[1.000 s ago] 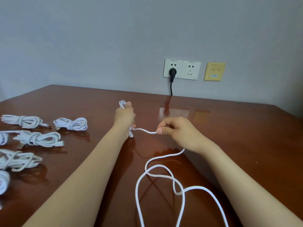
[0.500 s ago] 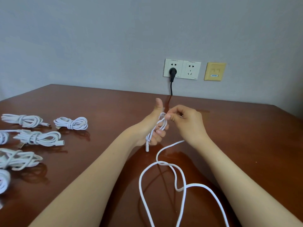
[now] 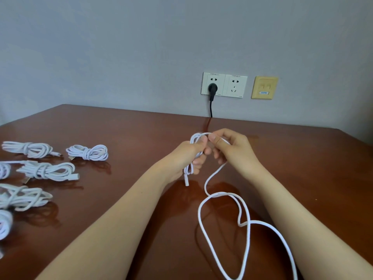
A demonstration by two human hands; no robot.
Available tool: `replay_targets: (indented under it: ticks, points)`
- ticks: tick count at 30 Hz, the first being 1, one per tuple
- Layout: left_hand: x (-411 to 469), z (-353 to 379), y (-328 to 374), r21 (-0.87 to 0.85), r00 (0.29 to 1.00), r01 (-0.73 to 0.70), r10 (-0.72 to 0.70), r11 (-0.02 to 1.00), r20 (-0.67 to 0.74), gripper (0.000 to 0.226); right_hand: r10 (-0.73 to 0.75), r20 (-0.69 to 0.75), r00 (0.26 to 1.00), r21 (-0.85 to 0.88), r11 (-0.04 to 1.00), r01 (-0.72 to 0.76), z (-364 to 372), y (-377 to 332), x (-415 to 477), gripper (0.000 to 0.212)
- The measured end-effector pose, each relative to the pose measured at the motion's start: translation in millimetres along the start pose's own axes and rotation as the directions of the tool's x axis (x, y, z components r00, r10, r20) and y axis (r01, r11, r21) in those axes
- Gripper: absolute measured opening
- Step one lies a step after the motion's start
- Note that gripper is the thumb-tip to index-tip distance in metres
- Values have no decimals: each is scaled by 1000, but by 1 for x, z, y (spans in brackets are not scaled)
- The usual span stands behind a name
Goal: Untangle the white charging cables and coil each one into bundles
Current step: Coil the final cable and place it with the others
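A long white charging cable (image 3: pixel 245 235) trails in loose loops across the brown table (image 3: pixel 141 134) toward the near edge. My left hand (image 3: pixel 189 156) grips a few short loops of this cable, and its plug end hangs just below the fist. My right hand (image 3: pixel 230 146) pinches the cable between thumb and fingers right beside the left thumb, at the top of the loops. The two hands touch or nearly touch. Several coiled white bundles (image 3: pixel 87 152) lie on the left side of the table.
More coiled bundles (image 3: pixel 46 170) reach the left frame edge. On the wall behind the table sit a white double socket (image 3: pixel 224 84) with a black plug (image 3: pixel 212 88) and cord, and a yellow wall plate (image 3: pixel 264 87).
My left hand turned and gathered loops of the cable. My right hand came from the right up to the left hand, drawing cable with it; the slack on the table shifted.
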State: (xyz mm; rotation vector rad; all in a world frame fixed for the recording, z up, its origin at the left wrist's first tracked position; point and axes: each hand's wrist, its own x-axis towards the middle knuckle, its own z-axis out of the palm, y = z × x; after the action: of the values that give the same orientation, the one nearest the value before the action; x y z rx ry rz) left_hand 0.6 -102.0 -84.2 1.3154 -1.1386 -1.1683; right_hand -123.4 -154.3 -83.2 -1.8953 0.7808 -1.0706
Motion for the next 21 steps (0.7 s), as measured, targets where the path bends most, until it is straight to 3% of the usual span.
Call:
replay_targets:
  ticks: [7, 15, 21]
  points:
    - [1, -7, -2, -80, 1000, -8, 8, 997, -9, 40, 70, 41, 997, 193, 978, -77, 4, -10, -2, 26]
    - [3, -2, -4, -110, 987, -126, 114, 986, -115, 21, 193, 73, 978, 25, 980, -195, 10, -5, -2, 30]
    - [7, 3, -7, -50, 961, -172, 157, 984, -228, 29, 330, 143, 933, -122, 942, -314, 14, -11, -5, 44]
